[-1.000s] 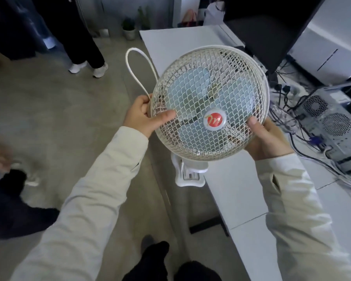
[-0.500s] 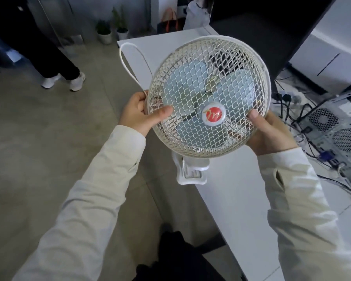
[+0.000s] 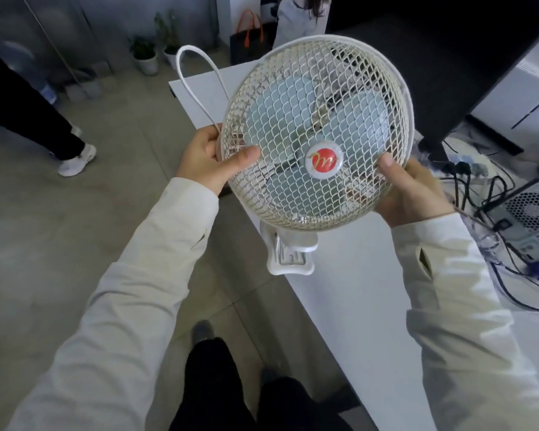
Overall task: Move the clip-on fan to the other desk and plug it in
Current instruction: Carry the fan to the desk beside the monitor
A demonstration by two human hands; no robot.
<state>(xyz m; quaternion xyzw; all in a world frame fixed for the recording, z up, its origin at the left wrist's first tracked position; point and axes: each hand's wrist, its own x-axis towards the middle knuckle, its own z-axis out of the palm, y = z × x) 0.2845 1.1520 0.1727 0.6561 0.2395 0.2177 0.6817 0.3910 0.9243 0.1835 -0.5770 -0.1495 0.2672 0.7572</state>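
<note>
I hold a white clip-on fan (image 3: 318,132) with a mesh guard, pale blue blades and a red round badge, face up, in front of my chest. My left hand (image 3: 209,160) grips the guard's left rim, thumb on the mesh, with the white cord (image 3: 196,85) looping up from it. My right hand (image 3: 414,194) grips the lower right rim. The fan's white clip (image 3: 290,256) hangs below the guard, over the near edge of a white desk (image 3: 349,321). The plug is hidden.
A large black monitor (image 3: 442,70) stands at the desk's back right. Tangled cables (image 3: 476,188) and a computer tower (image 3: 532,225) lie at right. Another person's legs (image 3: 44,126) stand on the floor at left; potted plants (image 3: 147,57) and a seated person are farther back.
The view has swung so the desk and plants sit nearer the centre. The fan has stayed in both hands, tilted slightly more; the other person's legs have shifted left.
</note>
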